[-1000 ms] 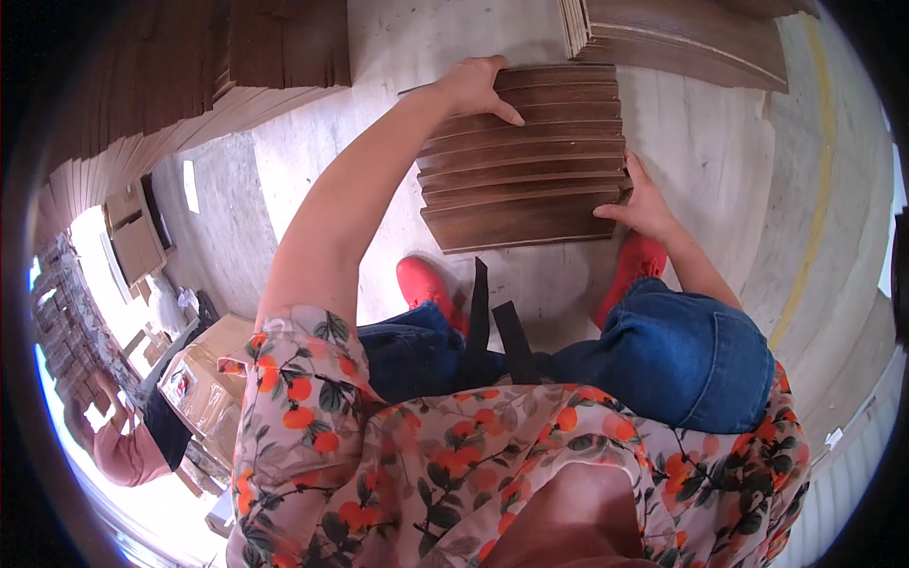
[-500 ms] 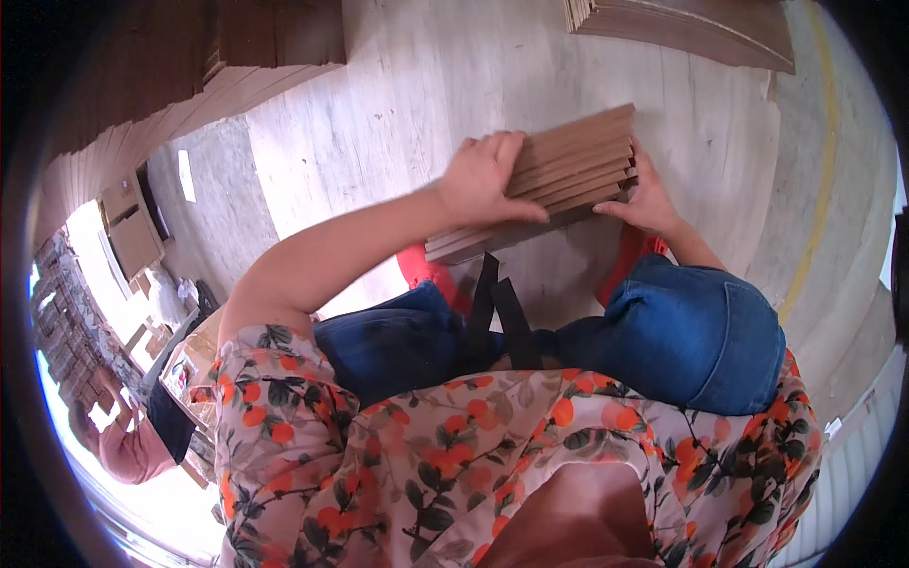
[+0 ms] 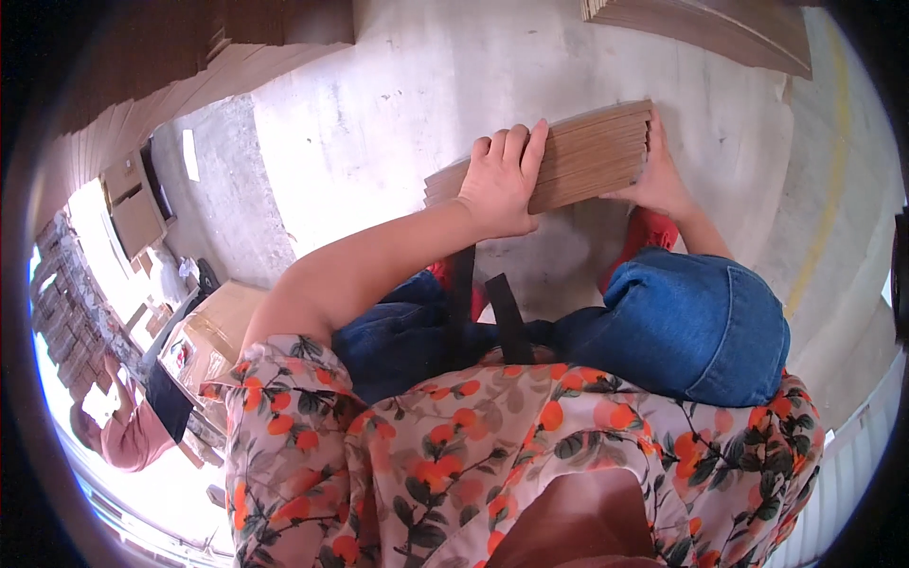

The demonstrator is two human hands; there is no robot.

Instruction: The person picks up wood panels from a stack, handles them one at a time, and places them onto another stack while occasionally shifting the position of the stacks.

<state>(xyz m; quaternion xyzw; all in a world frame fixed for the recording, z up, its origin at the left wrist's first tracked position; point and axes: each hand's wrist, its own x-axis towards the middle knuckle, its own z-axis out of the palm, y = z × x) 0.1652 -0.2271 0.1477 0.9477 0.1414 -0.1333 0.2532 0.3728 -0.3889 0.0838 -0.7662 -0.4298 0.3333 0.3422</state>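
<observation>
A bundle of narrow brown wood-coloured boards is held in front of me, above the floor and close to my feet. My left hand is wrapped across its near face left of the middle, with the fingers over the far edge and the thumb at the near edge. Around the right end closes my right hand, partly hidden behind the boards. The board ends there look nearly level with one another. Whether each piece is solid wood or board cannot be told.
Tall stacks of brown boards stand at the far left, and another stack lies at the far right. Cardboard boxes are on the left. Another person works at the lower left. A yellow line runs along the floor at right.
The bundle has turned so its broad side faces me, and its uneven pieces sit closer together. My left hand has shifted its grip, with fingers now over the far edge.
</observation>
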